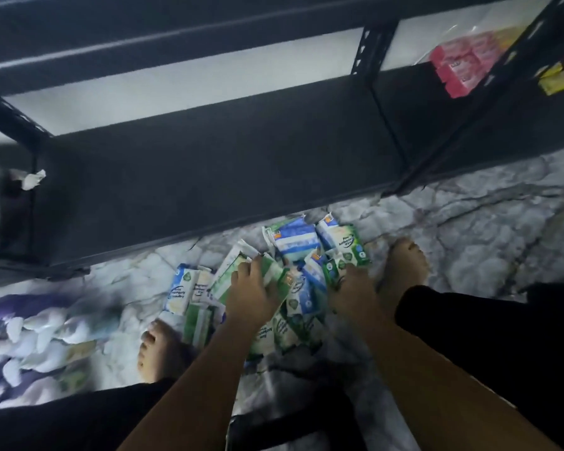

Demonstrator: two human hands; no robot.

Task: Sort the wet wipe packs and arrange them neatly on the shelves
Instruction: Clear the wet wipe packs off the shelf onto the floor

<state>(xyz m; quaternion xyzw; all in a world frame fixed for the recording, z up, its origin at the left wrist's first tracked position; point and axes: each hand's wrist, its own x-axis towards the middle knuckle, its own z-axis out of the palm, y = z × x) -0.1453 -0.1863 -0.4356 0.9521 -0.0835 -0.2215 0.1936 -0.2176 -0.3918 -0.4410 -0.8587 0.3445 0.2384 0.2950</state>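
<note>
Little is judged done: the wet wipe packs [295,245] are heaped on the floor [469,229] by the dark shelf's [209,164] front edge, a green pack [275,275] being gripped by the left hand [249,296], the right hand's [350,289] grasp not discernible, and only pink packs [456,66] shelved at its far right end.

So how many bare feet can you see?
2. The left foot stands on the floor left of the wet wipe packs; the right foot stands right of them, near the shelf.
</note>
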